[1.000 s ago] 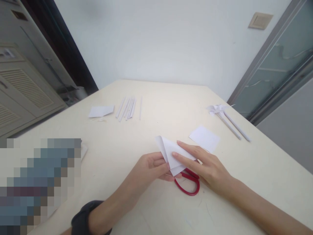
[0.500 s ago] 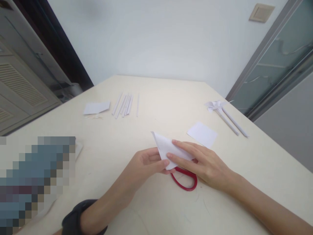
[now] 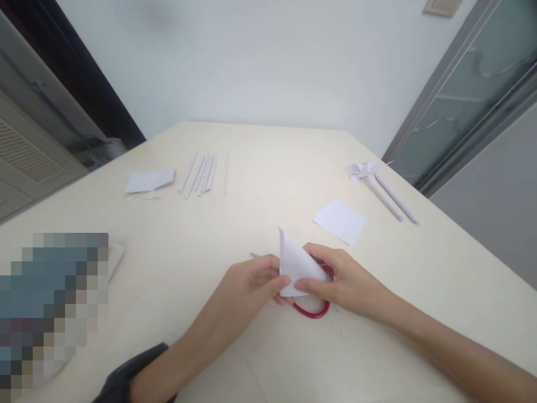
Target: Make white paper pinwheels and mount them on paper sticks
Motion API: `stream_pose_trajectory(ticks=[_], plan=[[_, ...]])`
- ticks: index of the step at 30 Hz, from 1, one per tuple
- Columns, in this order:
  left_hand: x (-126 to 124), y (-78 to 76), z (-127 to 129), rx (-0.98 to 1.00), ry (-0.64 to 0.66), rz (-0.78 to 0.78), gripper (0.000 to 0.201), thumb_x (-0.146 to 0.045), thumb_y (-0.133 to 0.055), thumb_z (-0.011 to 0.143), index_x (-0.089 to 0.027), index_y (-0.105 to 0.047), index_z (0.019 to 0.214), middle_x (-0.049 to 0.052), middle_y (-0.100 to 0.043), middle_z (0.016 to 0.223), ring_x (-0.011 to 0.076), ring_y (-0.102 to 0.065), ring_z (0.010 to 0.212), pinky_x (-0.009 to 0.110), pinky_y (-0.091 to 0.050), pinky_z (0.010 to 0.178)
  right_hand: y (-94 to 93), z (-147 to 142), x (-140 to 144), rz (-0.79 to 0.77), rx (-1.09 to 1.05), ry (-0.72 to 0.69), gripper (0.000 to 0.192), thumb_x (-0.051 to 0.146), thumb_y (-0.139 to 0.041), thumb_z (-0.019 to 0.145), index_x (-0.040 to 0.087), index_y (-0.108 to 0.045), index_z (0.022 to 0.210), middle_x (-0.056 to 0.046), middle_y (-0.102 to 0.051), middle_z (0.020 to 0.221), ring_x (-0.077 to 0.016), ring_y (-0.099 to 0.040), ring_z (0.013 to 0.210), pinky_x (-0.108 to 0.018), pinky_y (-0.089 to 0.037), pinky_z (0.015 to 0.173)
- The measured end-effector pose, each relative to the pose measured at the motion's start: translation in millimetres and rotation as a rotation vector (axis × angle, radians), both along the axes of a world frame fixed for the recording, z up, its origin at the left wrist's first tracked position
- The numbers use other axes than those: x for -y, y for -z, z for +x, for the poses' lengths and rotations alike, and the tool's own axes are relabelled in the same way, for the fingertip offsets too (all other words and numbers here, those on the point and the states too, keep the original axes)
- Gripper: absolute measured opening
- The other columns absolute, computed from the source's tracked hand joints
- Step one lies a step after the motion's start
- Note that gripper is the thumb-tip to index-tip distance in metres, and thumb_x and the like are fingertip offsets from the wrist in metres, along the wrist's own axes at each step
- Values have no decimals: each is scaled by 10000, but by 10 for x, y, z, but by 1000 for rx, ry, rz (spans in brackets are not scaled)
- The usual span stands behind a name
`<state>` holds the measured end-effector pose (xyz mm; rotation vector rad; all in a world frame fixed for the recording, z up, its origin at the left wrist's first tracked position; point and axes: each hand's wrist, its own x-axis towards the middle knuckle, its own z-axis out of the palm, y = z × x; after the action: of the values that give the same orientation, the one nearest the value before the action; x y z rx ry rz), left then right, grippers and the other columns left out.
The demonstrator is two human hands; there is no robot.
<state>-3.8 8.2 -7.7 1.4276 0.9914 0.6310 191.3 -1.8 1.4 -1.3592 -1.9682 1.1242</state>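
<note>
My left hand [image 3: 251,282] and my right hand [image 3: 342,280] both pinch a folded white paper [image 3: 297,263] just above the cream table [image 3: 268,184]. The paper stands up on edge between my fingertips, its point upward. Red-handled scissors [image 3: 312,310] lie on the table right under my hands; only the handle loop and a bit of the blade tip by my left hand show. A dark sleeve covers my left wrist.
A white paper square [image 3: 340,220] lies beyond my right hand. Two paper pinwheels on sticks [image 3: 380,182] rest at the right edge. Several rolled paper sticks [image 3: 201,173] and a paper piece [image 3: 149,180] lie at far left. A blurred patch covers the lower left.
The paper has turned from lying flat under my right fingers to standing upright, pinched by both hands. My right fingers have curled in. The view has shifted slightly.
</note>
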Motion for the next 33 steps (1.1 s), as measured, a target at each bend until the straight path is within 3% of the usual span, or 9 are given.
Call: stream_pose_trajectory(ticks=[8, 18, 27, 33], plan=[[-51, -16, -19, 30, 3, -217, 254, -362, -554, 838, -132, -645, 783, 80, -741, 810, 198, -702, 701, 294, -563, 674, -45, 70, -40, -32, -32, 97, 118, 255, -567, 780, 188, -480, 738, 43, -431, 691, -92, -390, 605, -217, -314, 524], [-17, 15, -8, 49, -1, -242, 125, -251, -605, 786, -134, -647, 795, 70, -742, 775, 186, -694, 676, 295, -552, 660, -30, 47, -39, -44, -58, 93, 111, 260, -587, 771, 186, -506, 755, 32, -463, 714, -101, -426, 632, -224, -344, 551], [2, -55, 12, 21, 17, -253, 120, -250, -596, 769, -135, -628, 757, 66, -727, 722, 177, -680, 663, 281, -539, 648, -32, 41, -23, 7, -13, 92, 128, 267, -591, 783, 195, -494, 741, 45, -461, 691, -96, -425, 624, -215, -339, 541], [4, -63, 19, -15, 51, -152, 156, -278, -571, 787, -145, -609, 716, 52, -691, 652, 158, -638, 577, 283, -526, 590, -141, 161, -27, -82, -123, -45, 161, 338, -548, 832, 179, -570, 817, -14, -591, 837, -134, -536, 747, -250, -437, 665]])
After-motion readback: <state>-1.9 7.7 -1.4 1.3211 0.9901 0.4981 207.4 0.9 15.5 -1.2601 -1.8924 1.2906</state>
